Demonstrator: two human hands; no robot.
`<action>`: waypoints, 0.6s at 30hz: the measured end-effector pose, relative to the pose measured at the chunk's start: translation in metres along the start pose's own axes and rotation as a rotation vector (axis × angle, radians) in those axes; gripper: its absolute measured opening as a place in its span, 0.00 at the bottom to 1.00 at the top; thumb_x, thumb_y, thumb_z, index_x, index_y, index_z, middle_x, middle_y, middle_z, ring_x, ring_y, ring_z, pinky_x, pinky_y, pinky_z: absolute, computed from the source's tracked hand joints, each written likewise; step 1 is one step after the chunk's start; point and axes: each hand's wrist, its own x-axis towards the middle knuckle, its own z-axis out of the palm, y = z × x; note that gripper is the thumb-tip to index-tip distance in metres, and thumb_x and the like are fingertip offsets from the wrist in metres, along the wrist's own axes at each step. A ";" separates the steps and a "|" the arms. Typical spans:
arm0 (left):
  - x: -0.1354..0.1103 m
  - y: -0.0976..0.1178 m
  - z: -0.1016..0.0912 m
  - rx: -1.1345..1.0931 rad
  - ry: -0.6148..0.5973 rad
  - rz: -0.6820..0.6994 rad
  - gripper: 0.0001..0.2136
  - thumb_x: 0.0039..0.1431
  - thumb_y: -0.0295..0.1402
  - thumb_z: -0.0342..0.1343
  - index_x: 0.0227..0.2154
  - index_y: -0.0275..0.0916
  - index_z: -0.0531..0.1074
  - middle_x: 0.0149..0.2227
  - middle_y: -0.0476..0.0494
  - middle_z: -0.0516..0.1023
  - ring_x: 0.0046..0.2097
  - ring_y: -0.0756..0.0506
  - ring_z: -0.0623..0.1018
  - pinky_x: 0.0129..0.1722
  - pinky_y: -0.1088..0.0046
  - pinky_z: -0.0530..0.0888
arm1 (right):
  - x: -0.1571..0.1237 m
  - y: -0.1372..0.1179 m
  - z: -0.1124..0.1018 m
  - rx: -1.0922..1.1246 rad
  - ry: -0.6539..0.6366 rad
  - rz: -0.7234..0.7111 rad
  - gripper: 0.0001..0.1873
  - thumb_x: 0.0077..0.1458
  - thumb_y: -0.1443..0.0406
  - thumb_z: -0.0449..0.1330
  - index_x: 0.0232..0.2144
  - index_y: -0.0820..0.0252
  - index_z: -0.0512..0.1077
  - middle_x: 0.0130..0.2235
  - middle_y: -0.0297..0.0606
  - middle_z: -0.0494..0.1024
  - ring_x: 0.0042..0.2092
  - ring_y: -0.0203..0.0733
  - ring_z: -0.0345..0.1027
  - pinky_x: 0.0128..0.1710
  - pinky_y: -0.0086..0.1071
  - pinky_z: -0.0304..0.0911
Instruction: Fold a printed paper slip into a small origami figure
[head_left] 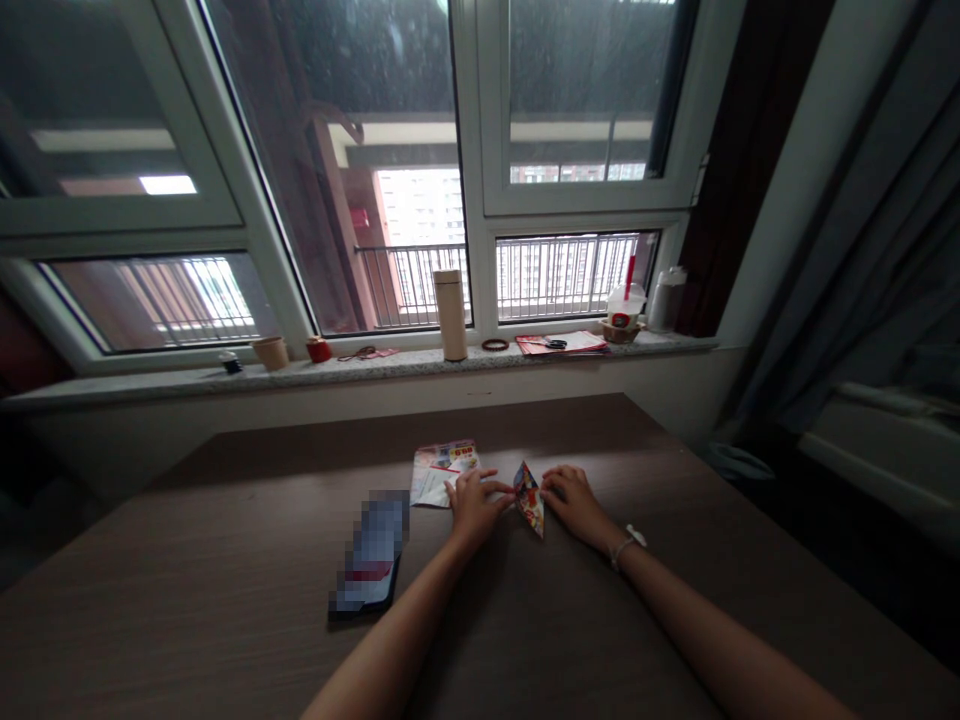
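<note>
A small piece of printed paper [531,502], folded to a pointed diamond-like shape, stands between my hands over the table. My left hand [477,508] pinches its left edge between thumb and fingers. On the opposite side, the curled fingers of my right hand [576,498] close at the paper's right edge; a bracelet [628,546] circles that wrist. Partly behind my left hand lies a flat printed sheet [435,470] with a white area. A phone [375,550] with a pixelated screen rests left of my left forearm.
The brown table [247,530] reaches toward a stone windowsill [397,362]. On the sill stand a beige thermos [451,315], a paper cup [271,352], a red spool-like item [319,349], a lidded drink cup [624,305], a bottle [667,298] and scissors [555,344] on printed sheets [589,342].
</note>
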 end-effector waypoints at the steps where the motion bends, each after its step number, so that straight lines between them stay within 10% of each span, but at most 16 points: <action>1: 0.000 0.000 0.000 0.007 0.000 0.003 0.04 0.50 0.38 0.62 0.30 0.53 0.80 0.52 0.50 0.74 0.59 0.36 0.64 0.61 0.39 0.41 | 0.000 0.000 0.000 0.002 -0.004 -0.001 0.07 0.55 0.61 0.56 0.32 0.55 0.72 0.44 0.39 0.71 0.51 0.47 0.58 0.53 0.42 0.55; 18: -0.004 0.006 0.001 0.099 -0.091 0.002 0.04 0.54 0.39 0.59 0.31 0.48 0.78 0.53 0.51 0.73 0.61 0.37 0.59 0.61 0.39 0.38 | -0.002 -0.007 -0.004 -0.048 -0.093 -0.045 0.07 0.56 0.59 0.57 0.32 0.52 0.74 0.45 0.36 0.72 0.52 0.46 0.57 0.57 0.43 0.50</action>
